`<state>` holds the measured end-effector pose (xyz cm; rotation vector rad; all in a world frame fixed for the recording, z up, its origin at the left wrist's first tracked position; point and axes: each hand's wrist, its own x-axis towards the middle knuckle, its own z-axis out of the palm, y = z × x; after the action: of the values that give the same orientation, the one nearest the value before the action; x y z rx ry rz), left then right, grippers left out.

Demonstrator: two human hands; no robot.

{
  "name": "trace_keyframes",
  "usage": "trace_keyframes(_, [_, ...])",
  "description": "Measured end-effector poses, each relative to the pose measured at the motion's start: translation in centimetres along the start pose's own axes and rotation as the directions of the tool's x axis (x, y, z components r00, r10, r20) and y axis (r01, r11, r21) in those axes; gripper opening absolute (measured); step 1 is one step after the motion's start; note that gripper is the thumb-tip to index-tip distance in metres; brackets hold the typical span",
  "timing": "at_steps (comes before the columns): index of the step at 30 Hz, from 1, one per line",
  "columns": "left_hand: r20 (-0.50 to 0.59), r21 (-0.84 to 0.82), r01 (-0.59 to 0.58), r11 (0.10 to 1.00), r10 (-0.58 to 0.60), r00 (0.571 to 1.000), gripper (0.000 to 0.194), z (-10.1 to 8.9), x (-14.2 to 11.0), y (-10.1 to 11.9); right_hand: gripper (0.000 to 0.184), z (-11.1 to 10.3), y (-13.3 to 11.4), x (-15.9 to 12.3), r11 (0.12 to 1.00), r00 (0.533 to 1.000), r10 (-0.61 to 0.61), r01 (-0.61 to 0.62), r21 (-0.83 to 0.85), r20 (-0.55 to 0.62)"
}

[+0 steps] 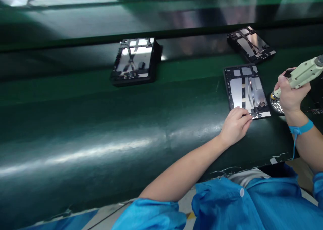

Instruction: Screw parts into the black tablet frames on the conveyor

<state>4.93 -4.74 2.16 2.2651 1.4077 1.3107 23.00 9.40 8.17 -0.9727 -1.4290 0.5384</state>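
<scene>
An opened tablet (pixel 237 92), with silver panels, flex cables and a small board showing, lies on the green bench. My left hand (pixel 236 125) is at its lower edge, fingertips and thumb drawn together over the small board. What they pinch, if anything, is hidden. In my right hand (pixel 292 95) is a pale green electric screwdriver (pixel 304 72), held tilted with its nose pointing down and left. Its yellow-ringed nose is over a round dish with a perforated top (pixel 277 105), just right of the tablet. The bit's tip cannot be made out.
Another opened tablet (pixel 252 43) lies behind, angled, close to the first. A thicker stack of opened tablets (pixel 135 60) stands further left. A raised metal ledge (pixel 101 23) runs along the back. A blue wrist strap (pixel 301 127) with a cord is on my right wrist.
</scene>
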Motion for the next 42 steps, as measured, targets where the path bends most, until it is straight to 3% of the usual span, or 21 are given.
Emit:
trace_keyframes(4, [-0.009,-0.043,0.008,0.999,-0.008,1.0,0.009,0.0,0.1,0.2,0.021,0.0,-1.4,0.4,0.995,0.999,-0.027,0.03,0.1,-0.034])
trace_keyframes(7, [-0.002,-0.097,0.059,0.994,-0.059,0.998,0.024,0.0,0.2,0.4,0.02,0.2,-3.8,-0.1,0.976,0.996,-0.052,0.066,0.208,-0.072])
trace_keyframes(9, [-0.004,-0.131,0.08,0.988,-0.081,0.997,0.033,-0.1,0.3,0.6,0.018,0.5,-5.5,-1.3,0.962,0.999,-0.043,0.046,0.269,-0.017])
trace_keyframes(13, [0.008,-0.167,0.098,0.981,-0.098,0.995,0.041,-0.1,0.5,0.7,0.021,1.2,-7.6,-4.4,0.938,0.974,-0.011,-0.068,0.338,0.227])
trace_keyframes(16, [0.028,-0.17,0.116,0.979,-0.113,0.993,0.042,0.0,0.6,0.6,0.024,1.6,-7.7,-5.9,0.928,0.939,0.015,-0.141,0.346,0.344])
trace_keyframes(32, [0.041,-0.168,0.131,0.977,-0.126,0.991,0.039,0.2,0.8,0.7,0.018,2.0,-6.9,-6.2,0.921,0.932,-0.009,-0.133,0.365,0.362])
trace_keyframes(37, [-0.088,-0.23,0.1,0.968,-0.123,0.988,0.025,-0.6,0.8,0.9,0.019,2.0,-6.6,-6.6,0.92,0.926,-0.014,-0.136,0.368,0.376])
trace_keyframes(39, [-0.177,-0.194,0.162,0.968,-0.197,0.964,0.018,-1.2,1.0,0.4,0.023,2.1,-6.5,-6.9,0.923,0.929,0.002,-0.144,0.357,0.37])
trace_keyframes(42, [-0.182,-0.033,0.433,0.901,-0.432,0.884,0.022,-2.0,2.1,-1.1,0.025,2.3,-6.2,-7.1,0.935,0.932,0.061,-0.178,0.306,0.357])
